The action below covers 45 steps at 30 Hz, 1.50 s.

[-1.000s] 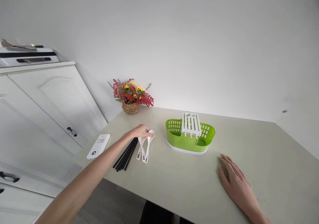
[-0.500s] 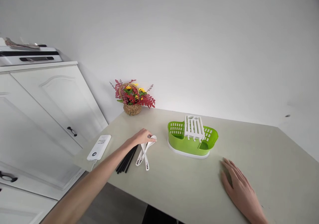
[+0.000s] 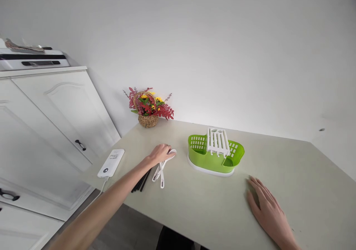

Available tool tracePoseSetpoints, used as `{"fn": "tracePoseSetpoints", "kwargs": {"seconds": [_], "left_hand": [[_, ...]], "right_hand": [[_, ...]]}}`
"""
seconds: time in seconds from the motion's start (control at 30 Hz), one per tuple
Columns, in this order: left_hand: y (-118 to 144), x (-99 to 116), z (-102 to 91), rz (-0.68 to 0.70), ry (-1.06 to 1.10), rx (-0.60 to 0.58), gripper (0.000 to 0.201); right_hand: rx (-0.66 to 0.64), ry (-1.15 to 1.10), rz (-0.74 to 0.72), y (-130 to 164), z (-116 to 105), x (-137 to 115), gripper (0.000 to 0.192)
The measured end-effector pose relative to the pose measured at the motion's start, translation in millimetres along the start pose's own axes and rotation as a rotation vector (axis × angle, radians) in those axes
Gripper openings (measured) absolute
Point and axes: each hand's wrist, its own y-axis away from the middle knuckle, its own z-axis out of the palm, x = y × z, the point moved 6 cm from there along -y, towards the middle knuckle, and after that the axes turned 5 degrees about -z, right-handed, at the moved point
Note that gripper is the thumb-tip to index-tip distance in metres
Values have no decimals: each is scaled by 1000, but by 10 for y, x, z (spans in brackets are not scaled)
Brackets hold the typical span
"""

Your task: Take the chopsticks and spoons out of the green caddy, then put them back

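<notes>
Spoons [image 3: 161, 174]: crossed on worktop [image 3: 211, 209], between black sticks [image 3: 144, 181] and green caddy [image 3: 208, 164] | Step (judged): gathering; left hand [image 3: 160, 153] at bowl ends, finger closure cannot be told | Right hand [image 3: 268, 209]: fingers released, resting on worktop | Next move: calls for secure grip, aligned handles | Hidden: most bowls; sticks' far ends, behind left arm [image 3: 111, 198]

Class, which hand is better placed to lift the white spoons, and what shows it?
Probably the left hand: its fingers are at the white spoons. The right hand rests on the table, to the right of the green basket, farther from them.
</notes>
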Motion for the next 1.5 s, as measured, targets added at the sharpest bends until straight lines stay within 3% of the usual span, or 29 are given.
{"fn": "tracePoseSetpoints", "kwargs": {"seconds": [0.27, 0.77, 0.87, 1.03, 1.13, 1.27, 1.4, 1.5], "left_hand": [[53, 33, -38, -25, -76, 28, 34], [79, -46, -344, -96, -61, 80, 36], [45, -79, -549, -125, -44, 161, 36], [-7, -27, -959, -95, 159, 440, 28], [13, 210, -1137, 23, 243, 565, 21], [79, 785, -1383, 202, 294, 664, 22], [102, 1517, -1539, 343, 327, 625, 25], [126, 2054, -1422, 396, 239, 525, 37]], "right_hand": [[0, -19, 8, -3, -15, -1, 57], [-1, 3, -12, 7, 27, 19, 57], [5, 4, -12, 13, 34, 26, 57], [9, -6, -26, 14, 52, 46, 57], [5, -3, -30, 11, 70, 69, 57], [16, 0, -45, 10, 72, 69, 57], [6, 2, -26, 13, 63, 57, 57], [-1, 3, -13, 12, 54, 36, 58]]}}
